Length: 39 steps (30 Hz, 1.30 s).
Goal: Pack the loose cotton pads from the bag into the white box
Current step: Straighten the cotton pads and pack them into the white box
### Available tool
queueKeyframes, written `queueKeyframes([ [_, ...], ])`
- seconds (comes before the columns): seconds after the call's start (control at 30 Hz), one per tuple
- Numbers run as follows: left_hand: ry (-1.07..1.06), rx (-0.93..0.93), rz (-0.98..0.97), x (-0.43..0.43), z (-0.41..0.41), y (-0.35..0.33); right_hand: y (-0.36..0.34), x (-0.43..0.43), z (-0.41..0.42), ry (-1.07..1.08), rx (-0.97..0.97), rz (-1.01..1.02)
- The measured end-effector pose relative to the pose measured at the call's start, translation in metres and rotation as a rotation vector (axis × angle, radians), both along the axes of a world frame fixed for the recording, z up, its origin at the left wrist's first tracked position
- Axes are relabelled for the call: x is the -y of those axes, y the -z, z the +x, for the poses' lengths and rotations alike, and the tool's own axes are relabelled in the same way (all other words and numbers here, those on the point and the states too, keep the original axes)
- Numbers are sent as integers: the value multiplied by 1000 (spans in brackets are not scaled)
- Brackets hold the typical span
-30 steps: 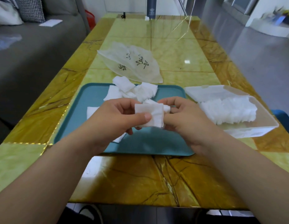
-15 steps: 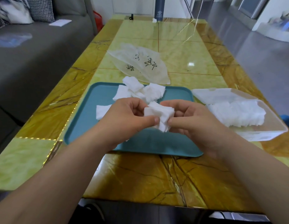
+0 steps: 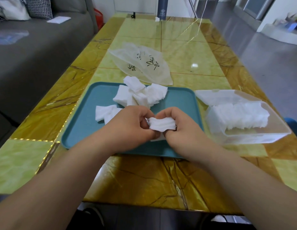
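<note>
Both hands hold a small stack of white cotton pads (image 3: 161, 125) just above the teal tray (image 3: 81, 128). My left hand (image 3: 127, 128) grips the stack's left end and my right hand (image 3: 181, 128) grips its right end, fingers curled round it. More loose cotton pads (image 3: 141, 95) lie in a pile at the tray's far side, and a few more pads (image 3: 105, 112) lie at its left. The white box (image 3: 264, 136) stands open to the right of the tray, with a row of pads inside. The flat, translucent bag (image 3: 144, 65) lies beyond the tray.
The box's lid (image 3: 215, 97) is folded back toward the far side. A dark cylinder (image 3: 161, 7) stands at the table's far end. A grey sofa (image 3: 36, 47) runs along the left of the yellow marble table (image 3: 144, 180). A blue chair edge (image 3: 294, 127) shows at right.
The hands have squared the pads into a tighter stack and turned it flat-side down, with its layered edge now facing me. They stayed over the tray's near middle.
</note>
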<state>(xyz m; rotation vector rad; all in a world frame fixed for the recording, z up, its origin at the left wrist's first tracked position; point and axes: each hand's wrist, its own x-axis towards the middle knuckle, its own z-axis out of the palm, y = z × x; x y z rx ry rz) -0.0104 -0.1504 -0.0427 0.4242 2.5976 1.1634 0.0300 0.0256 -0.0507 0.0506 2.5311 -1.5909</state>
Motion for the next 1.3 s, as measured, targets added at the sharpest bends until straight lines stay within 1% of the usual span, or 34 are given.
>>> queueKeyframes([
  [0.1, -19, -43, 18, 1, 2, 2, 0, 10, -3, 27, 36, -96],
  [0.17, -48, -58, 51, 8, 4, -1, 0, 17, -7, 52, 2, -99],
  [0.23, -139, -120, 36, 21, 6, -4, 0, 21, -11, 86, -62, -58],
  [0.3, -249, -204, -90, 38, 7, -6, 1, 23, -14, 117, -91, -35],
  [0.37, -306, -218, -240, 52, 11, -4, 4, 23, -15, 127, -98, -12],
  [0.4, -302, -209, -289, 57, 13, -1, 5, 23, -15, 131, -106, 22],
  [0.47, -274, -175, -321, 59, 16, 5, 7, 20, -15, 142, -119, 117],
  [0.67, -137, -131, -251, 41, 13, 11, 9, 4, -13, 117, -135, 278],
  [0.77, -149, -186, -209, 35, 6, 7, 10, -2, -13, 132, -130, 281],
  [0.87, -167, -263, -267, 32, -4, 7, 10, -7, -14, 156, -130, 259],
  [0.97, -84, -215, -269, 27, -8, 10, 11, -8, -15, 160, -135, 233],
  [1.07, -41, -212, -252, 21, -7, 12, 11, -8, -17, 156, -124, 216],
  [1.17, -51, -234, -279, 17, -7, 13, 12, -9, -18, 152, -116, 208],
  [1.3, -111, -211, -215, 15, -6, 9, 10, -10, -18, 149, -109, 202],
])
